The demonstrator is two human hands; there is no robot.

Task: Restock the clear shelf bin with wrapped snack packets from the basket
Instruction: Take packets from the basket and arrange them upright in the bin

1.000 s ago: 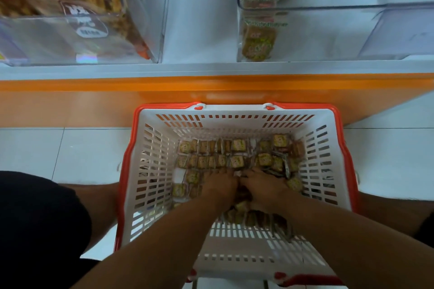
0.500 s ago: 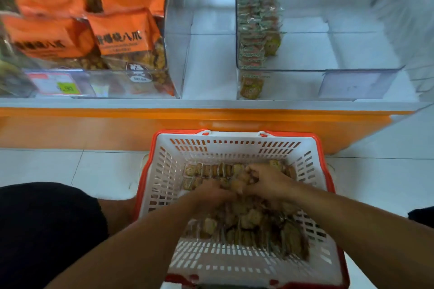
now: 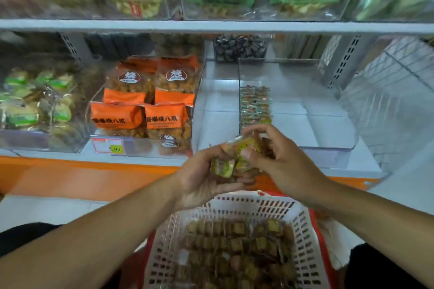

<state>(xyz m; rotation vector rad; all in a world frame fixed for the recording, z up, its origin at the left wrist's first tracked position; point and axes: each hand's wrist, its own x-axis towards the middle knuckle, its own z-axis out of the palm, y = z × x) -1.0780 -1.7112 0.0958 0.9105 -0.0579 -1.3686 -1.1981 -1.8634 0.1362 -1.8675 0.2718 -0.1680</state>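
Both hands are up over the basket (image 3: 303, 237), sharing one clump of packets (image 3: 237, 159): the left hand (image 3: 202, 178) cups it from below with curled fingers, and the right hand (image 3: 279, 159) pinches its top. The clump sits just before the bin (image 3: 328, 148), where a short stack of packets (image 3: 255, 105) stands at the left wall; more packets fill the basket.

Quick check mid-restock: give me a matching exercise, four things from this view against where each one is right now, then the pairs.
Things:
1. white plastic basket with red rim
2. bunch of clear-wrapped snack packets
3. orange snack bags
4. neat row of small wrapped packets

Places:
A. left edge of the clear shelf bin
B. between left hand and right hand
C. clear bin above the price tag
D. below the hands

Pairs: 1-D, 2-B, 3-C, 4-A
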